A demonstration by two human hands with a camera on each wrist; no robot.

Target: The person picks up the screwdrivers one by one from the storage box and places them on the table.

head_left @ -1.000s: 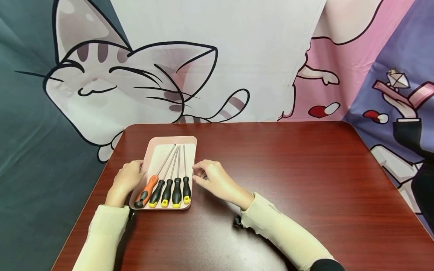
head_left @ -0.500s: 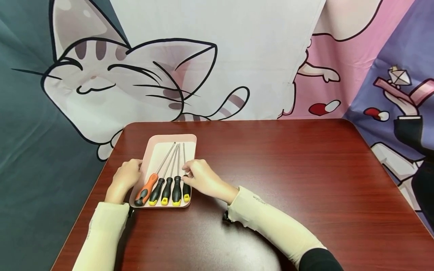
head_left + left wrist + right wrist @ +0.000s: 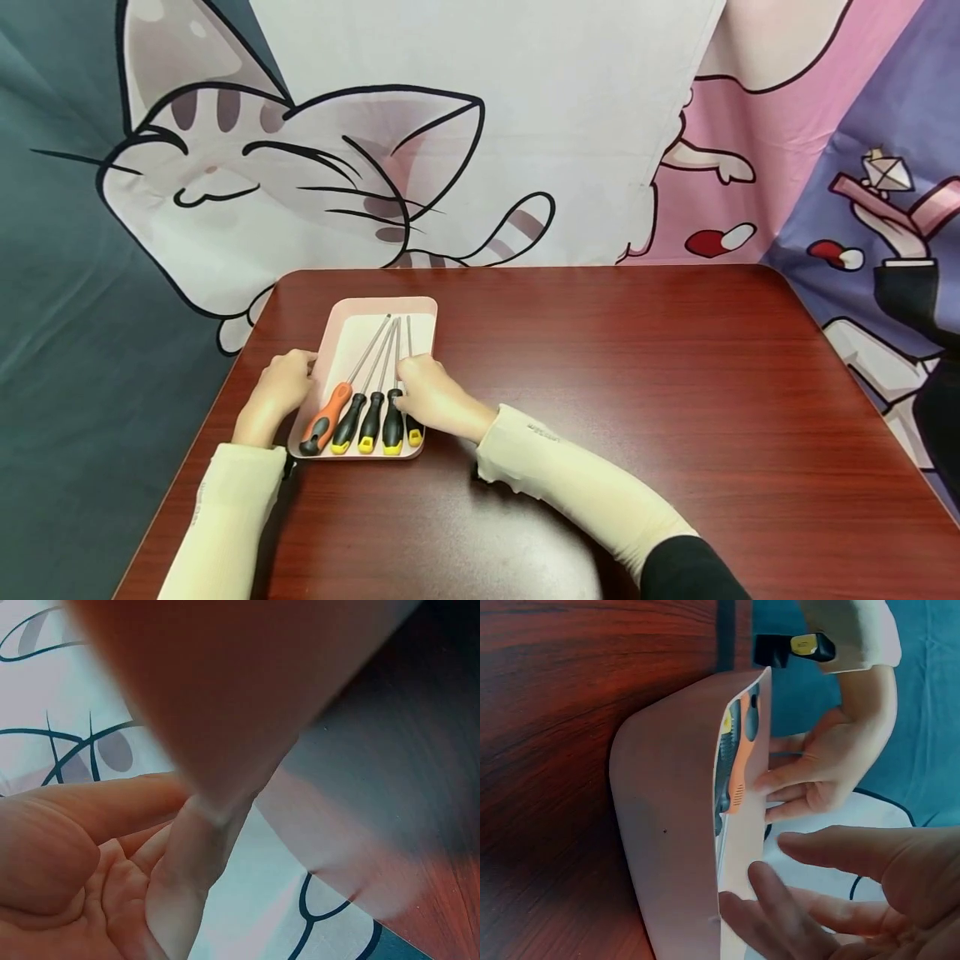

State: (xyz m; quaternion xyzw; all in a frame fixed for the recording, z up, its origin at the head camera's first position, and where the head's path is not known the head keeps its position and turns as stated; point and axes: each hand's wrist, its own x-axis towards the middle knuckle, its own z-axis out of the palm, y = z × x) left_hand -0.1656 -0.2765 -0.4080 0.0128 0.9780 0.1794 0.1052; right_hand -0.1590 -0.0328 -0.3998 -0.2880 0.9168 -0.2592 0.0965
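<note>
A pink tray (image 3: 426,305) with a white inside holds several screwdrivers, handles toward the near end. One handle is orange and black, an orange screwdriver (image 3: 327,417) at the left; the others are black with yellow ends, such as one black screwdriver (image 3: 392,423). My left hand (image 3: 279,390) pinches the tray's left wall, thumb inside in the right wrist view. Over the tray's right side, my right hand (image 3: 435,398) has its fingertips beside the upper handles of the two rightmost screwdrivers, partly covering the last one. In the right wrist view its fingers (image 3: 810,862) are spread, with nothing between them.
The tray rests at the left of a reddish-brown wooden table (image 3: 615,375). A cloth with a cartoon cat (image 3: 225,192) hangs behind the table. A black strap with a yellow label (image 3: 804,645) sits at the left wrist.
My right hand has moved left from outside the tray's right rim to over the rightmost screwdrivers. My left hand has stayed on the tray's left wall, and the tray has not shifted.
</note>
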